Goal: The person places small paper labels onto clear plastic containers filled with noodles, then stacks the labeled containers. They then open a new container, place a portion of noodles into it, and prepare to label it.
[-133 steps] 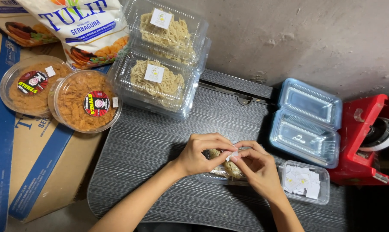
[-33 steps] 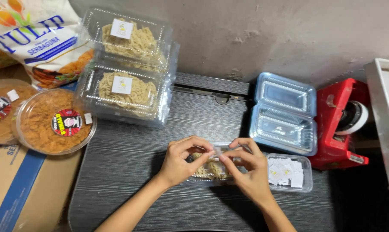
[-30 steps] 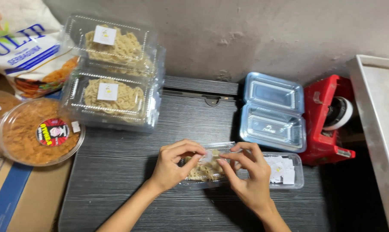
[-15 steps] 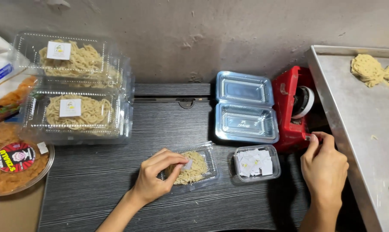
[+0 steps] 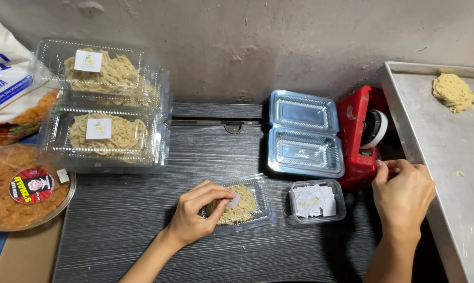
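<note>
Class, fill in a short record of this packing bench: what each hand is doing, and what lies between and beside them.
Left hand: presses a small label onto closed noodle box
Right hand: fingers at red tape dispenser
Between hands: tub of labels
Behind: empty open clamshell
Far left: stacked filled boxes
Right: metal tray

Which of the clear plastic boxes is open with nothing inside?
The empty clear plastic clamshell box beside the red tape dispenser. Its lid lies flat open, while the other noodle boxes are shut and filled.

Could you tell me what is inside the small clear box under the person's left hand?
The small clear box holds pale dried noodles. The left hand covers its left part, so the contents there cannot be seen.
</note>
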